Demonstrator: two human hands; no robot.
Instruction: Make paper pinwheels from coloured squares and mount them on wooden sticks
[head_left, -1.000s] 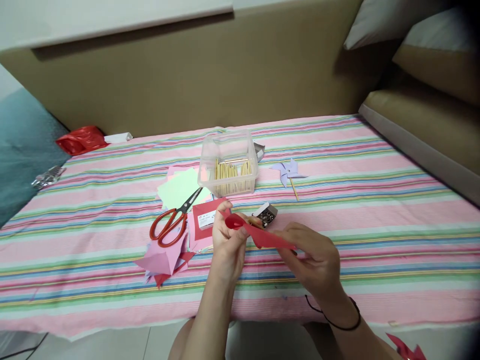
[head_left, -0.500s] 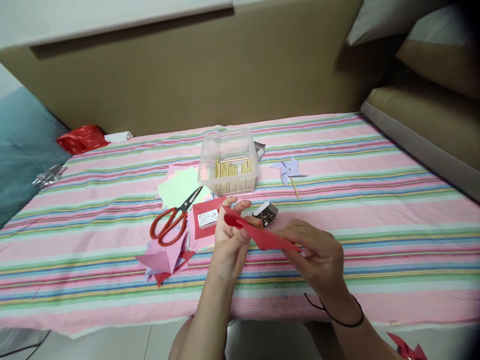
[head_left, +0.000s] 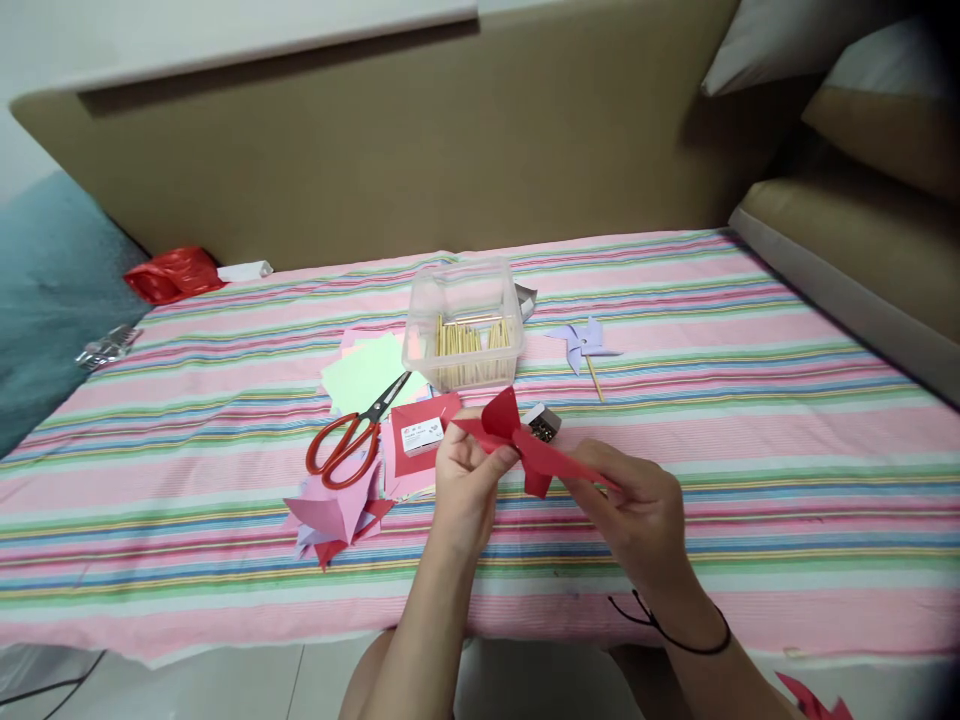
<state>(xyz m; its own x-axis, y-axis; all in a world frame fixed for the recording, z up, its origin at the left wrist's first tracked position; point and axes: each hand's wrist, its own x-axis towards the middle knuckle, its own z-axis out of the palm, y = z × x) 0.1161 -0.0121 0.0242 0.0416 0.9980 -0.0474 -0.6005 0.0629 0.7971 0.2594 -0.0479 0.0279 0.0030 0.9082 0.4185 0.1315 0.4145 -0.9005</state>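
Left hand (head_left: 469,480) and right hand (head_left: 637,510) are pinching red paper (head_left: 547,458) nearer than the clear box (head_left: 463,375); over-pulling could tear its folds.

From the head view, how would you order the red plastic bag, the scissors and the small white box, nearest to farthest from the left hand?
From the left hand, holding folded red paper:
1. Small white box, just to its left.
2. Scissors, farther left, beyond the box.
3. Red plastic bag, at the cloth's far left.
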